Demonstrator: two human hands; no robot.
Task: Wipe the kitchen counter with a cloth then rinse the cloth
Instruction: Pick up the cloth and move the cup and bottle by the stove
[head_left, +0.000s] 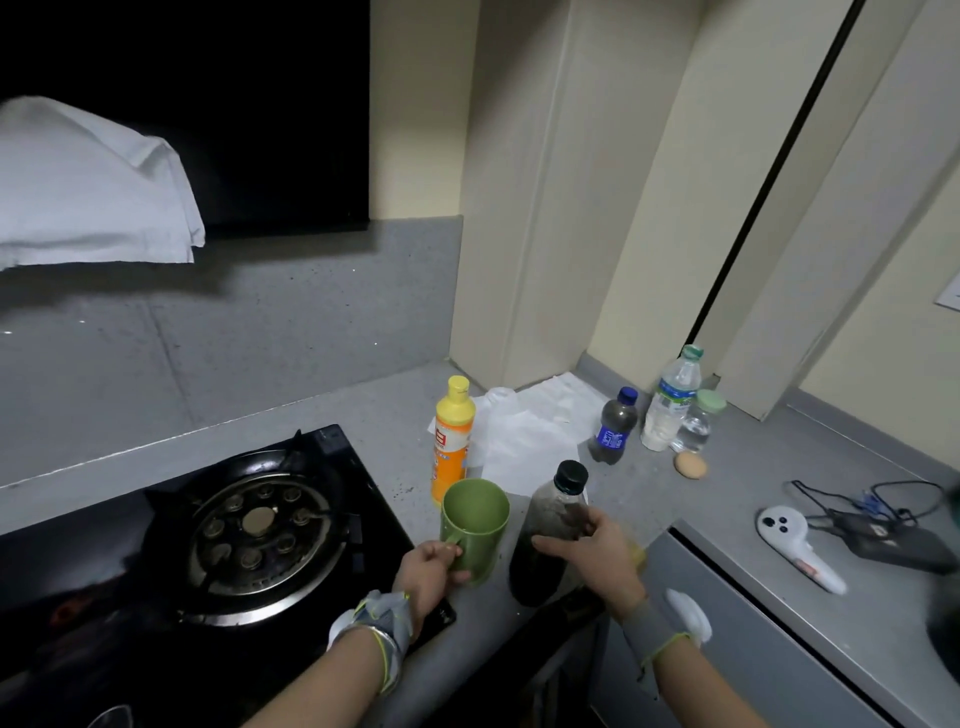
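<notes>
My left hand (431, 569) grips the handle of a green mug (474, 527) near the front edge of the grey counter (649, 499). My right hand (592, 558) is wrapped around a dark bottle with a black cap (550, 530) just right of the mug. A yellowish thing peeks out behind my right hand; I cannot tell what it is. A white cloth (88, 192) hangs at the upper left, above the stove.
A black gas hob (249, 525) lies left of the mug. Behind stand an orange detergent bottle (451, 441), white paper (530, 431), a small dark bottle (613, 426), two clear bottles (672, 400) and an egg (691, 464). A white device (795, 545) and cables (893, 530) lie right.
</notes>
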